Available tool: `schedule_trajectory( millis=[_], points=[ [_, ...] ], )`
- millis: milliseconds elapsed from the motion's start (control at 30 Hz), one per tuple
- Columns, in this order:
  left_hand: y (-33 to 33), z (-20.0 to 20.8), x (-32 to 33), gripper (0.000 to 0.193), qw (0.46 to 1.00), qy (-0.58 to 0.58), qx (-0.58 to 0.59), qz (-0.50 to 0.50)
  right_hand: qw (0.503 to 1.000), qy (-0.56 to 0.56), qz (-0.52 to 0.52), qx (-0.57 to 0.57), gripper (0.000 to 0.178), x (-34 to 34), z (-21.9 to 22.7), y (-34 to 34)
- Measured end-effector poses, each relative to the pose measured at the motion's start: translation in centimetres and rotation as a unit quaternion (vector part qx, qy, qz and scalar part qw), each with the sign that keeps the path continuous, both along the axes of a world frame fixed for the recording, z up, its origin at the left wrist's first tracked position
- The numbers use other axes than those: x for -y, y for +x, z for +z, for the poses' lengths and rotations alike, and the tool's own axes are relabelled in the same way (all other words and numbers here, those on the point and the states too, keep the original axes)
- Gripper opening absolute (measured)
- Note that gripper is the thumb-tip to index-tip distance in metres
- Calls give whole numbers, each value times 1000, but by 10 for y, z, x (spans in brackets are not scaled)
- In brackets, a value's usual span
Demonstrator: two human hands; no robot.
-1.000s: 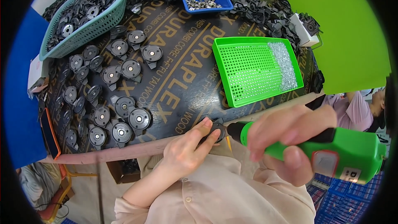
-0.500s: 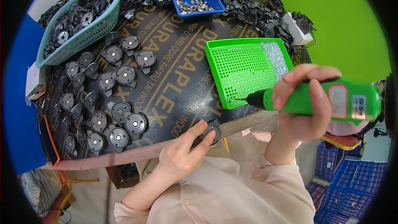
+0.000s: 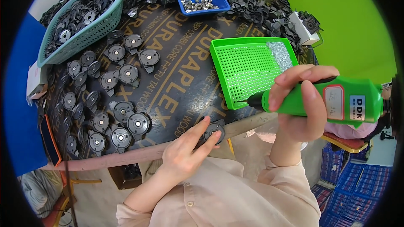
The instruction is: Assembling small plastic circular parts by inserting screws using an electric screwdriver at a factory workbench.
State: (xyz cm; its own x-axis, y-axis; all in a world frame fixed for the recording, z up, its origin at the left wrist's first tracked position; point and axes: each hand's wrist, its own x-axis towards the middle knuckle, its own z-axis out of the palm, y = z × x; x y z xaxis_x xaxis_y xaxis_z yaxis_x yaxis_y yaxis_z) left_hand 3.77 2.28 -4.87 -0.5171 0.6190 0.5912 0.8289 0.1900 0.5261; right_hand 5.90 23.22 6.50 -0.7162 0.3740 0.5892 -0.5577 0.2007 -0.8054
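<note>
My right hand (image 3: 303, 101) is wrapped round a green electric screwdriver (image 3: 336, 103). Its thin bit reaches over the near edge of a green perforated screw tray (image 3: 240, 69), at the holes there; whether a screw sits on the tip is too small to tell. At the table's near edge, my left hand (image 3: 187, 153) pinches a round black plastic part (image 3: 215, 131) between thumb and fingers. Small silvery screws (image 3: 279, 55) lie heaped at the tray's right end. Several similar round black parts (image 3: 138, 123) with metal centres lie spread over the left of the table.
A teal basket (image 3: 84, 42) full of round black parts stands at the far left. At the back, a blue bin (image 3: 206, 11) holds small metal pieces, before a pile of black parts (image 3: 252, 4). An orange-edged phone (image 3: 50, 141) lies at the left edge.
The right hand and screwdriver have shifted slightly left, with the bit still at the tray's near edge. The left hand keeps its hold on the round part, almost unmoved.
</note>
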Motion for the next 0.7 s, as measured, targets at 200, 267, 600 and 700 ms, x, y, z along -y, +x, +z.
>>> schedule_trajectory(
  millis=[200,267,600,700],
  points=[
    [0,1,-4,36,1000,14,-27,-2,993,49,61,-91,22,-8,30,23],
    [1,4,-4,46,1000,23,4,15,981,51,155,-104,20,2,39,32],
    [-2,5,-3,22,998,-1,-45,33,978,0,205,34,25,38,18,29],
    [-2,6,-2,21,998,-4,-51,34,975,-9,219,-15,25,41,13,25]
  ],
)
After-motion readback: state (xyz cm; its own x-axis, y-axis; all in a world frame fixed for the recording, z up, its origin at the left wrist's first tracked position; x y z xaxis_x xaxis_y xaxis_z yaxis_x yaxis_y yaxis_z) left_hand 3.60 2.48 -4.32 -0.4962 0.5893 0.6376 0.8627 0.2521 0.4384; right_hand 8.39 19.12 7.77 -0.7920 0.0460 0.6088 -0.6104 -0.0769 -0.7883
